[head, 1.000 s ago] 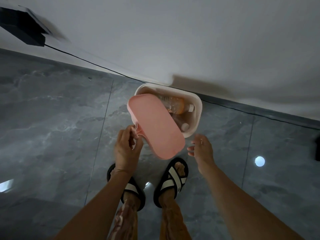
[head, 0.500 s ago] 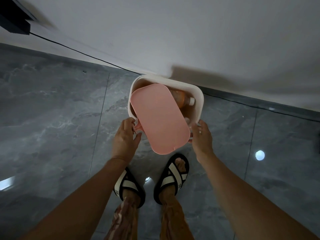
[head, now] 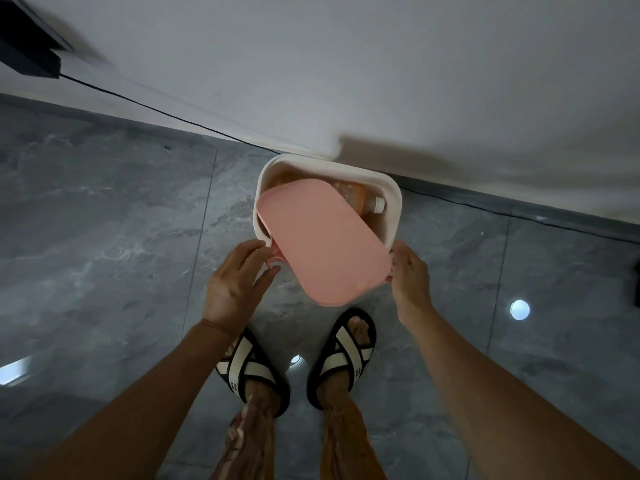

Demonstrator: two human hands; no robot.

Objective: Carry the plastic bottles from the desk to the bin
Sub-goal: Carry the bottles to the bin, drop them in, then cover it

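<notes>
A white-rimmed bin (head: 393, 199) stands on the floor against the wall. Its pink lid (head: 318, 240) lies tilted across the opening and covers most of it. Inside, at the far right, a plastic bottle (head: 360, 199) with orange liquid and a white cap shows; anything else in the bin is hidden by the lid. My left hand (head: 237, 282) pinches the small tab at the lid's left edge. My right hand (head: 410, 271) holds the lid's right edge with its fingertips.
Grey marble-look floor tiles (head: 104, 237) spread all around. A white wall (head: 381, 81) runs behind the bin, with a black cable (head: 166, 110) along its base and a dark box (head: 24, 53) at top left. My sandalled feet (head: 298, 362) stand just before the bin.
The lid has swung from beside the bin to over its opening, hiding more of the bottles. My right hand came in and took the lid's right edge.
</notes>
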